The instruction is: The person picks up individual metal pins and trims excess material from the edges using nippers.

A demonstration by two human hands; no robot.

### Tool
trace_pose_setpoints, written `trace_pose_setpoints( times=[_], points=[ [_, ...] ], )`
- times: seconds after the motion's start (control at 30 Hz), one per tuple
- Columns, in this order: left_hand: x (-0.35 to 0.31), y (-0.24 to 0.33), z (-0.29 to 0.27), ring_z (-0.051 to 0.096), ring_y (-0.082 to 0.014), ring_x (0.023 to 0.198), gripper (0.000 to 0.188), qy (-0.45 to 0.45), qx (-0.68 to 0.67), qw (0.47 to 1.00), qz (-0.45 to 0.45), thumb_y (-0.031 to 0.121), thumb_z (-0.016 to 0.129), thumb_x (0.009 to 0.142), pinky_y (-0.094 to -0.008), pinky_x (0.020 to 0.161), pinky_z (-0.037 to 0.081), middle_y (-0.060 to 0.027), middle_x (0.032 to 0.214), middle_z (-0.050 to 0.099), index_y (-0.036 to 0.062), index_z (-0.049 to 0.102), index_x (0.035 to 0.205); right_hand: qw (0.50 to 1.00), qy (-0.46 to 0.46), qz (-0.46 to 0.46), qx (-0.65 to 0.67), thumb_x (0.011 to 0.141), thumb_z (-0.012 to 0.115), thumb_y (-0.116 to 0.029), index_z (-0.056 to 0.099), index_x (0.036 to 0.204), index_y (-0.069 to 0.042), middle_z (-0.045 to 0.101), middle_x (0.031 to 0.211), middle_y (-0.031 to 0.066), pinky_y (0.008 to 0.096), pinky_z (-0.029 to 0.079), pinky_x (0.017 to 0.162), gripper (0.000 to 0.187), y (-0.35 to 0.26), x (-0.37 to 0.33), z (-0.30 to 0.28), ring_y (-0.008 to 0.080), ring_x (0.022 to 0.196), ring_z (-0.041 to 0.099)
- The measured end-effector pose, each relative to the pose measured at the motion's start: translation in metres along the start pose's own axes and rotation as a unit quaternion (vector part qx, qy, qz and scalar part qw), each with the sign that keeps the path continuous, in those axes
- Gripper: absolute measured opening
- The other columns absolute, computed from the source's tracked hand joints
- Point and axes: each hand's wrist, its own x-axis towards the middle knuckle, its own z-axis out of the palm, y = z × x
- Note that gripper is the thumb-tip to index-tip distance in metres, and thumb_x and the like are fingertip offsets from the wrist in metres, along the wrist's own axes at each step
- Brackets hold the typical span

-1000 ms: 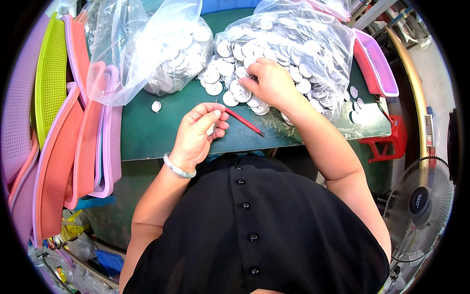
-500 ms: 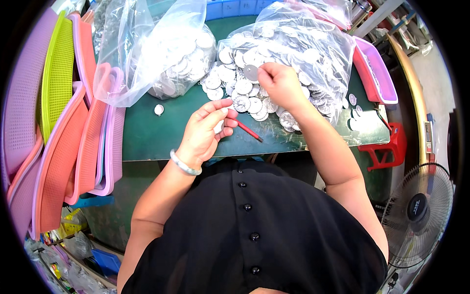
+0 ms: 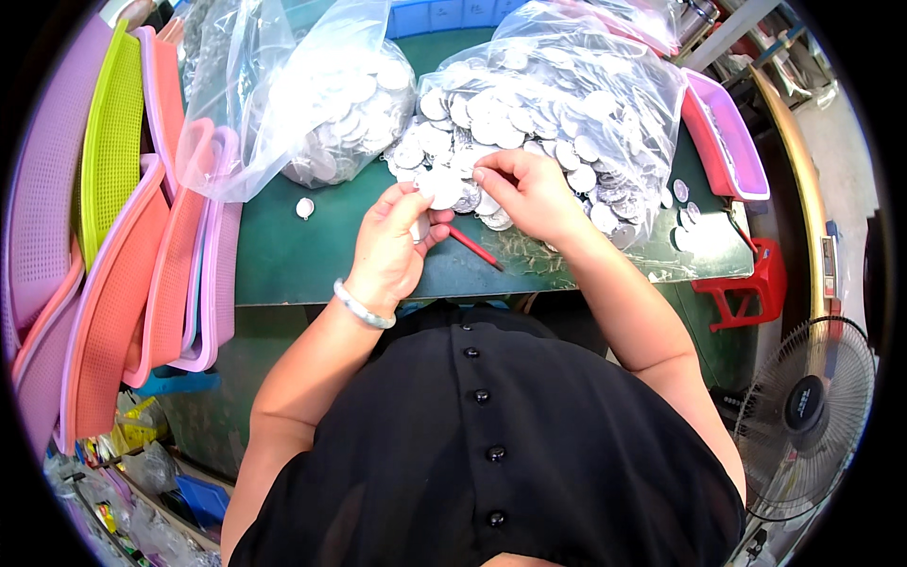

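My left hand (image 3: pixel 389 238) is closed on round silvery discs. One bright disc (image 3: pixel 440 188) stands out flat past its thumb and fingertips, and another pale disc (image 3: pixel 419 228) shows among the curled fingers. My right hand (image 3: pixel 531 197) comes in from the right, thumb and forefinger pinched at a disc's edge beside the left hand's disc; glare blurs where they meet. Under the left fingers a slim red stick (image 3: pixel 475 248) points toward the table's near edge; whether the fingers touch it I cannot tell. Beyond both hands spreads a pile of loose discs (image 3: pixel 501 123), spilling from a clear plastic bag (image 3: pixel 624 85).
Another clear bag (image 3: pixel 350 113) of discs stands at the back left of the green table (image 3: pixel 312 265). One disc (image 3: pixel 304 208) lies alone there. Stacked plastic baskets (image 3: pixel 113 283) line the left. A pink and purple bin (image 3: pixel 732 137), red stool (image 3: pixel 751 288) and fan (image 3: pixel 803 416) are right.
My right hand has come from the pile toward me and to the left hand, bringing a grey disc down. A bright disc now shows flat between the two hands.
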Motion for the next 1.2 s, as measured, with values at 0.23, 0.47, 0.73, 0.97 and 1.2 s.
trace_pose_setpoints(
  times=[0.23,0.47,0.73,0.97,1.2],
  points=[
    [-0.001,0.003,-0.009,0.060,-0.0192,0.075,0.019,-0.010,0.010,1.000,0.006,0.004,0.046,0.079,-0.0277,0.066,0.049,-0.0130,0.095,0.059,0.0045,0.049,0.098,0.930,0.034,-0.209,-0.301,0.073,0.063,-0.016,0.060,0.089,-0.002,0.057,0.088,0.0090,0.0353,0.044,0.071,0.021,0.016,0.016,0.006,0.0275,0.084,0.054],
    [0.003,0.005,-0.014,0.059,-0.0177,0.076,0.031,-0.069,-0.002,0.998,-0.012,0.002,0.047,0.078,-0.0245,0.063,0.048,-0.0139,0.099,0.058,0.0049,0.047,0.108,0.986,0.097,-0.136,-0.033,0.080,0.055,-0.013,0.062,0.079,0.002,0.058,0.067,0.0060,0.0292,0.042,0.055,0.016,0.022,0.018,0.003,0.0216,0.059,0.055],
    [0.003,0.003,0.001,0.058,-0.0152,0.073,0.016,-0.061,0.012,0.998,-0.019,0.012,0.054,0.083,-0.0248,0.062,0.047,-0.0073,0.093,0.059,0.0095,0.050,0.098,0.966,-0.062,0.090,0.234,0.084,0.056,-0.018,0.063,0.087,0.002,0.058,0.068,-0.0002,0.0193,0.038,0.055,0.021,-0.003,0.002,0.001,0.0048,0.060,0.047],
    [0.003,0.001,-0.004,0.060,-0.0210,0.080,0.009,-0.066,-0.008,0.997,-0.045,0.014,0.053,0.084,-0.0296,0.066,0.050,-0.0100,0.089,0.060,0.0103,0.051,0.093,0.954,0.116,-0.144,-0.234,0.074,0.063,-0.020,0.061,0.089,-0.002,0.057,0.082,0.0102,0.0337,0.045,0.067,0.023,0.017,0.028,-0.004,0.0255,0.075,0.055],
    [0.004,0.003,-0.010,0.060,-0.0252,0.087,0.020,-0.097,-0.026,0.994,-0.034,0.009,0.048,0.084,-0.0305,0.071,0.051,-0.0161,0.102,0.057,0.0058,0.048,0.103,0.935,0.101,-0.086,-0.328,0.071,0.064,-0.019,0.057,0.092,-0.004,0.053,0.091,0.0115,0.0375,0.043,0.074,0.027,0.023,0.042,-0.010,0.0280,0.089,0.052]
  ],
)
